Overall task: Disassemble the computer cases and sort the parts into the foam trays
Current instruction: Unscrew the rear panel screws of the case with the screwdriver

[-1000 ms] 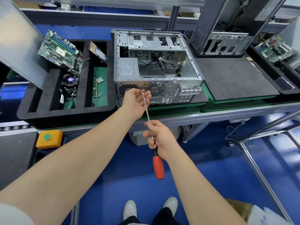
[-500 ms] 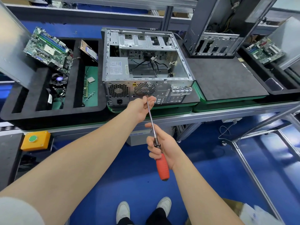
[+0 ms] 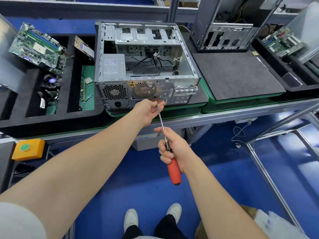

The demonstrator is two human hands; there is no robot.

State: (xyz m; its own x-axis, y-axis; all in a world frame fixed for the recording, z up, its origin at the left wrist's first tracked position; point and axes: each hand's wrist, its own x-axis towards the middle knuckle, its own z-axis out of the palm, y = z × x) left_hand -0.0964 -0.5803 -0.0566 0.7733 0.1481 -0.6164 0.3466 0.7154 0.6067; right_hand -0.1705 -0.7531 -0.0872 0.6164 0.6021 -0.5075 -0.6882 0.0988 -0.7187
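An open silver computer case (image 3: pixel 146 66) lies on its side on the bench, rear panel toward me, with a power supply (image 3: pixel 114 65) and loose cables inside. My right hand (image 3: pixel 174 149) grips a long screwdriver (image 3: pixel 173 171) by its red handle. Its tip touches the rear panel just below the round fan grille (image 3: pixel 144 89). My left hand (image 3: pixel 150 109) pinches the metal shaft near the tip. Left of the case sits a black foam tray (image 3: pixel 69 80) holding a motherboard (image 3: pixel 38 49), a cooler fan (image 3: pixel 51 82), a drive and memory sticks.
A dark foam mat (image 3: pixel 236 75) lies right of the case, with a second stripped case (image 3: pixel 224 23) standing behind it. Another tray with a motherboard (image 3: pixel 283 42) is at far right. A yellow box with a green button (image 3: pixel 28 149) sits low left. Blue floor lies below.
Both hands carried the screwdriver forward and up until its tip reached the case's rear panel. My left hand moved from an open palm to pinching the shaft near the tip.
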